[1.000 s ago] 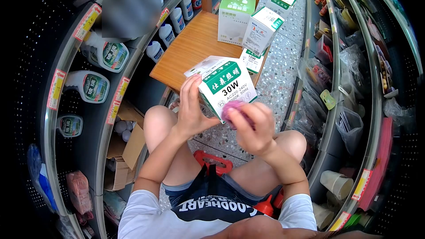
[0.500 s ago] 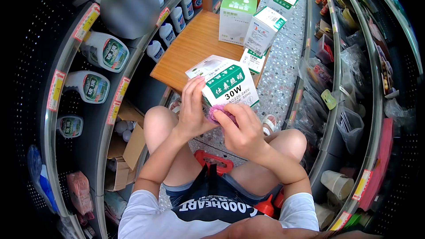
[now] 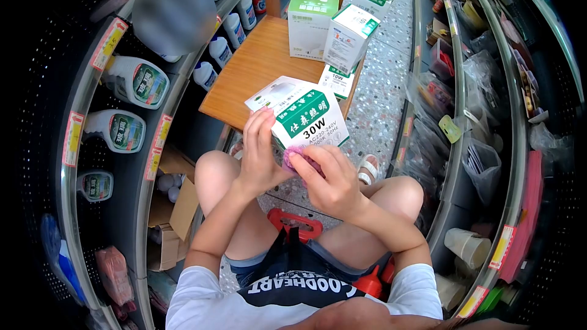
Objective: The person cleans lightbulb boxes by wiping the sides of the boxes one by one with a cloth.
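**Left hand steadies 30W box, right hand presses purple cloth**

The 30W box (image 3: 310, 123) is between the two hands, in front of the wooden chair (image 3: 241, 76); its inside cannot be seen. The left hand (image 3: 258, 154) is half spread, with its fingers along the left side of the box. The right hand (image 3: 333, 182) has a narrow grip, pinching the purple cloth (image 3: 290, 157) at the lower near corner of the box.

At the right side of the chair there are three more boxes: one green-topped box (image 3: 310, 27), one white box (image 3: 348, 40) and one 10W box (image 3: 335, 80). In the lower left shelf, an open carton (image 3: 184, 209) contains at least three round white objects (image 3: 173, 194). Three green-labelled bottles (image 3: 125, 131) are above it. On the right, a clear bin (image 3: 484, 180) holds some flat pieces.
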The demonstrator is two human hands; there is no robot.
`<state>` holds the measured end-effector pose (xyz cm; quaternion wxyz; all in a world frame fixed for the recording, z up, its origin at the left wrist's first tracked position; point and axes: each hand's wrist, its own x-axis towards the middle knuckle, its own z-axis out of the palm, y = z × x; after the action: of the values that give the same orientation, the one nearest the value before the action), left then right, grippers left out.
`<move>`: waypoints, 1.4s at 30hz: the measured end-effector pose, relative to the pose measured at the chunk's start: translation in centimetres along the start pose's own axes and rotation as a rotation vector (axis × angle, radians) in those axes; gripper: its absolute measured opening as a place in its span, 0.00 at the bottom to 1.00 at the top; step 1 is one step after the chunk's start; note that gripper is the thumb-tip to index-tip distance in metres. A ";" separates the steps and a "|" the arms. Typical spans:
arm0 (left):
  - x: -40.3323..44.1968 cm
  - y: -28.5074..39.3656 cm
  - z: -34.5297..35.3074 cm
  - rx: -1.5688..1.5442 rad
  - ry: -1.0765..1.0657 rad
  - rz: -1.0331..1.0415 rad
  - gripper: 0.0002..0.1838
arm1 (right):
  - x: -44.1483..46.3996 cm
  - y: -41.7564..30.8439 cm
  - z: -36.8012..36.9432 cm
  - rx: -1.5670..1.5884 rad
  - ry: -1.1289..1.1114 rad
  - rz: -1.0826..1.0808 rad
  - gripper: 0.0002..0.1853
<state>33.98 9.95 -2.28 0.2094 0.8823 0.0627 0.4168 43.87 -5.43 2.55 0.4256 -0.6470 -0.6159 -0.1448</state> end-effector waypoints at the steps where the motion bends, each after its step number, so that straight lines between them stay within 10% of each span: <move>1: 0.0 0.1 0.0 0.002 0.000 0.002 0.57 | 0.0 0.0 0.0 -0.017 -0.002 0.003 0.22; 33: -1.0 -0.9 -1.4 -0.002 -0.004 -0.152 0.67 | -0.8 7.0 -3.4 -0.146 0.043 0.446 0.11; 42: -1.0 -2.6 -3.9 0.098 0.150 -0.382 0.67 | -1.3 8.5 -0.8 1.127 0.239 1.010 0.11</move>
<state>30.52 13.20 -1.92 0.2363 0.8300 0.2643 0.4305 51.65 -5.87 -1.11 0.7694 -0.5150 -0.1762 0.3343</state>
